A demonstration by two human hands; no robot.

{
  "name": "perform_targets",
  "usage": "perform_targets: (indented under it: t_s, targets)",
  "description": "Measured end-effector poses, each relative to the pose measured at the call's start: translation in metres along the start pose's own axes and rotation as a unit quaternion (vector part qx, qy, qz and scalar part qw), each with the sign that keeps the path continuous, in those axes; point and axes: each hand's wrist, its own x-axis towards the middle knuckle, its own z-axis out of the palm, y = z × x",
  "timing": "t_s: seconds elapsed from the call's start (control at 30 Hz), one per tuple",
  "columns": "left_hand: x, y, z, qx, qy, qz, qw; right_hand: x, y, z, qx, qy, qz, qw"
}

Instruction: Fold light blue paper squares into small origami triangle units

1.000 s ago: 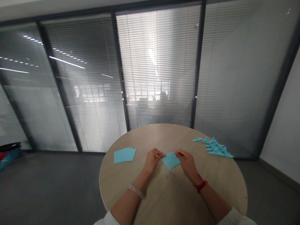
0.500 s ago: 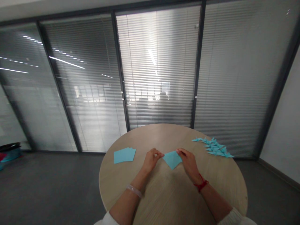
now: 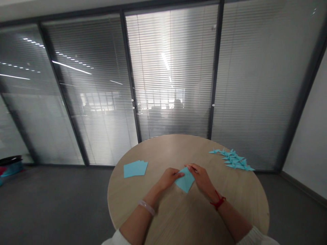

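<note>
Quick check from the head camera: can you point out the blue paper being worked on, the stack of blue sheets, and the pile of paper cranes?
blue paper square (image 3: 185, 181): head view, point on its middle.
stack of blue sheets (image 3: 135, 169): head view, point on the top sheet.
pile of paper cranes (image 3: 236, 161): head view, point on a crane mid-pile.

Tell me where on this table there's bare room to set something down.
Bare wood of the round table shows along the far edge, between the blue paper squares and the folded paper cranes, and between the forearms. More lies below the cranes, beyond the right hand. It's crowded at the folded blue square, held by the left hand and right hand, and within the cranes.
</note>
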Motion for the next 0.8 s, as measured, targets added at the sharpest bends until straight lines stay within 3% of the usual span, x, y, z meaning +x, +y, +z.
perform_targets:
  t_s: [0.17,0.33,0.47,0.8]
  targets:
    - [-0.0009,0.005,-0.0038,-0.177,0.091,-0.086,0.976,0.0017,0.0065,-0.0041,-0.04,0.039,-0.119,0.991]
    - [-0.0023,0.0057,-0.0078,-0.33,0.111,-0.103,0.932,-0.0002,0.0068,-0.0027,-0.107,-0.011,-0.195,0.975]
    - [-0.0031,0.0045,-0.0091,-0.377,0.103,-0.115,0.913,-0.0009,0.0087,-0.0012,-0.132,-0.044,-0.197,0.971]
    - [-0.0045,0.0054,-0.0083,-0.368,0.096,-0.116,0.918,-0.0001,0.0069,-0.0014,-0.111,-0.063,-0.165,0.978]
